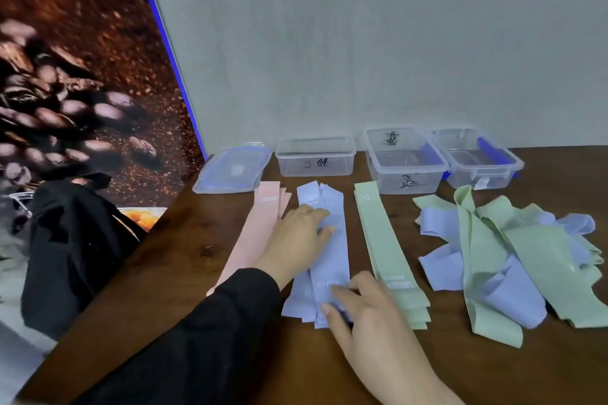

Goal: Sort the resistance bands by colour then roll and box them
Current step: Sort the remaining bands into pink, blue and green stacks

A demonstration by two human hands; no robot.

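Left hand [297,233]: laid flat, fingers straight, on the blue bands [324,253]
Right hand [365,309]: fingers extended, pressed on the near end
Green bands [385,246]: just right of both hands

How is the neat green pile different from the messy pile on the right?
The green stack holds only green bands; the messy heap mixes green and purple ones. The green stack's bands lie flat and straight, one on another; the messy heap's are folded, twisted and crossed. The green stack is narrow; the messy heap sprawls wide. Both lie on the wooden table, and no hand touches either.
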